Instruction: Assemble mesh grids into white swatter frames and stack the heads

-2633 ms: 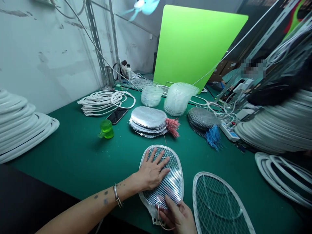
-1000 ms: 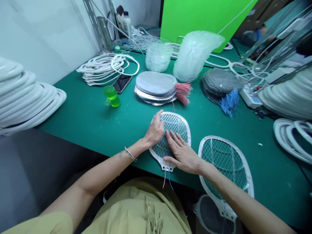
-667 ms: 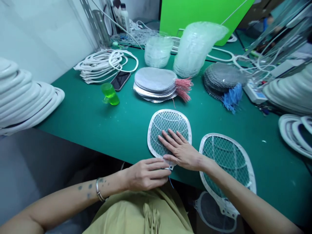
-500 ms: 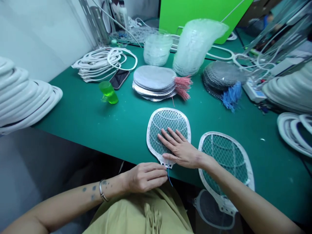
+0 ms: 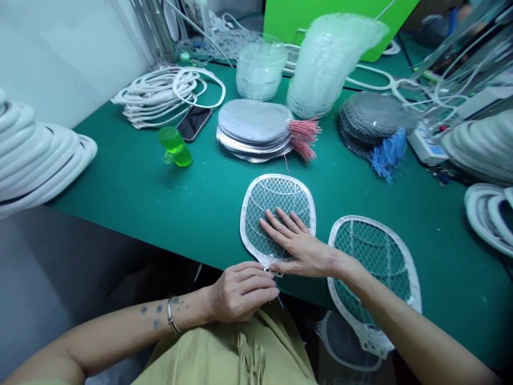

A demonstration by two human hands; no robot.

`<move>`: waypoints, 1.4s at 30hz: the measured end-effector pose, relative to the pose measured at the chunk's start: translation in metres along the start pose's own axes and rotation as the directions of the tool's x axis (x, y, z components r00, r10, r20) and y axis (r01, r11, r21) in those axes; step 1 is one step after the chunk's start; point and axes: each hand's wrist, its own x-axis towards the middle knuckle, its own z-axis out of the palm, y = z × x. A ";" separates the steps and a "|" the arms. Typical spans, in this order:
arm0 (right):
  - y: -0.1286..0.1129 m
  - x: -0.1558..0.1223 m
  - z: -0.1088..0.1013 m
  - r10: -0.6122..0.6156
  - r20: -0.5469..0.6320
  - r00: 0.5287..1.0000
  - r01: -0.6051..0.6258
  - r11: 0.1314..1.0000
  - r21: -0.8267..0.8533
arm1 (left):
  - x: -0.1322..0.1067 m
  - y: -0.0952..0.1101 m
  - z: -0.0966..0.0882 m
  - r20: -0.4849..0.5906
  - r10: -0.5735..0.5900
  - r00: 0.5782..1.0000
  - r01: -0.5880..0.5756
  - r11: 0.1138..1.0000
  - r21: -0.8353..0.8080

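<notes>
Since the right hand [image 5: 301, 252] lies open on the mesh [image 5: 280, 200] of a white fly-swatter frame [image 5: 242, 224] near the front edge of the green tabletop [image 5: 200, 214], and the left hand [image 5: 242, 291] curls closed at its neck around a thin blue wire [image 5: 279, 301], a sharp tug could pull that wire loose.

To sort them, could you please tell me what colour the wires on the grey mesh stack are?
The wires are blue, clearest in the head view.
</notes>
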 end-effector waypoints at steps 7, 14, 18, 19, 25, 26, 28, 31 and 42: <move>-0.001 0.001 0.003 0.027 -0.007 1.000 -0.027 0.999 -0.017 | 0.006 -0.005 -0.002 -0.010 0.002 1.000 -0.003 0.998 -0.058; 0.000 0.001 0.010 0.018 -0.058 0.998 -0.022 0.997 -0.075 | 0.013 0.000 0.003 0.067 0.026 0.997 -0.028 0.999 0.036; 0.000 0.002 0.012 0.023 -0.066 0.998 -0.029 0.996 -0.090 | 0.007 0.008 0.008 0.177 -0.008 0.984 -0.011 0.994 0.104; 0.000 0.002 0.012 0.019 -0.069 0.997 -0.025 0.995 -0.092 | 0.006 0.010 0.007 0.215 -0.013 0.977 -0.010 0.994 0.104; -0.001 0.000 0.006 0.001 -0.015 1.000 -0.002 0.998 -0.066 | 0.030 -0.008 -0.040 0.476 -0.098 0.874 0.243 0.937 -0.252; -0.001 0.000 0.004 -0.003 -0.004 1.000 0.003 0.998 -0.057 | 0.035 -0.017 -0.050 0.473 -0.171 0.864 0.314 0.918 -0.243; -0.003 -0.001 0.001 -0.006 0.007 1.000 0.006 0.999 -0.038 | 0.044 -0.039 -0.065 0.388 -0.361 0.848 0.413 0.909 -0.057; -0.005 -0.002 -0.005 0.007 0.031 0.999 -0.007 1.000 -0.003 | 0.050 -0.071 -0.069 0.337 -0.460 0.821 0.381 0.882 0.277; -0.019 -0.058 -0.004 0.457 -0.251 0.853 -0.346 0.857 0.383 | 0.049 -0.087 -0.066 0.433 -0.457 0.777 0.269 0.863 0.428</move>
